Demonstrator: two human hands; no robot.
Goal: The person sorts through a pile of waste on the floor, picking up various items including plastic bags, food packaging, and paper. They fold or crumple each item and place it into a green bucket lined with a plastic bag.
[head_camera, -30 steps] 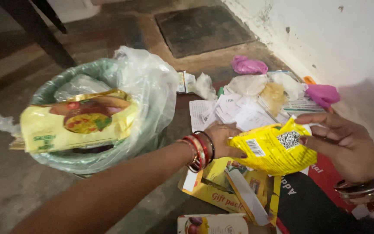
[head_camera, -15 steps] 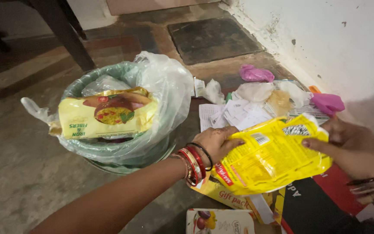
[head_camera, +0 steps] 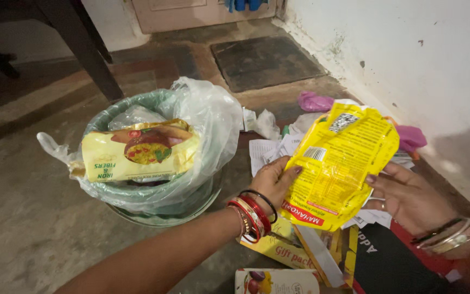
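Observation:
Both my hands hold up a large empty yellow food wrapper (head_camera: 339, 163), spread flat and nearly upright. My left hand (head_camera: 274, 182), with red and black bangles on its wrist, grips the wrapper's left edge. My right hand (head_camera: 406, 193), with thin metal bangles, pinches its right edge. To the left stands a green bin (head_camera: 137, 201) lined with a clear plastic bag (head_camera: 202, 125). A yellow noodle packet (head_camera: 139, 149) lies across the bin's top.
Paper slips (head_camera: 267, 148), pink plastic bags (head_camera: 315, 101) and clear bags lie heaped along the white wall (head_camera: 409, 54). A flattened yellow carton (head_camera: 300, 250) and a red-and-black bag (head_camera: 387, 258) lie under my hands. A dark table leg (head_camera: 90, 51) and a dark mat (head_camera: 265, 61) are farther off.
The yellow wrapper has gone from crumpled and low to spread out and lifted upright between both hands. The camera view has tilted up slightly.

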